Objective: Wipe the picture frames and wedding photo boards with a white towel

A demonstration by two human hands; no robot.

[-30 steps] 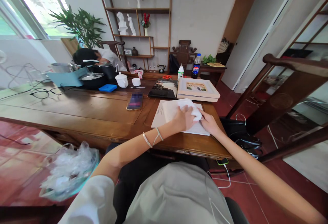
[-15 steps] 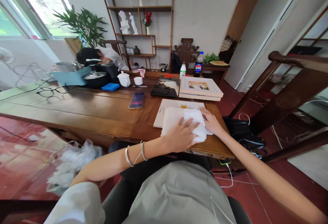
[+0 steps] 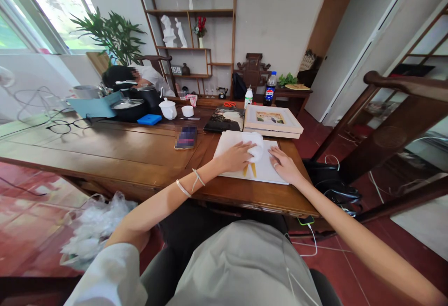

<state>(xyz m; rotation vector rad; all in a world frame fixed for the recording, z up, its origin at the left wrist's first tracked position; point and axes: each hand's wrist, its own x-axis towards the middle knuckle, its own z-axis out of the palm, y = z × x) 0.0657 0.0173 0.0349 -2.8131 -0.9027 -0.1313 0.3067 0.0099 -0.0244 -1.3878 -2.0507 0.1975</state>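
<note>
A folded white cloth (image 3: 258, 143) lies on the upper part of a white book or booklet (image 3: 271, 175) at the table's near right. My left hand (image 3: 236, 156) rests flat on the cloth with its fingers stretched out. Yellow marks show on the cover just below it. On the right part of the cover lies my right hand (image 3: 285, 168), fingers extended and slightly apart, a ring on one of them. The cloth and my left hand hide part of the cover.
Behind the book lie a black picture book (image 3: 224, 120) and a framed picture (image 3: 273, 121). A phone (image 3: 186, 138) lies to the left. Farther back stand a white teapot (image 3: 168, 108), a small bottle (image 3: 248, 97) and a cola bottle (image 3: 269, 90). A person (image 3: 150, 77) leans over the far side.
My left hand and the cloth have moved away from me, up and left across the cover, uncovering its lower part with the yellow marks. My right hand stays near the right side.
</note>
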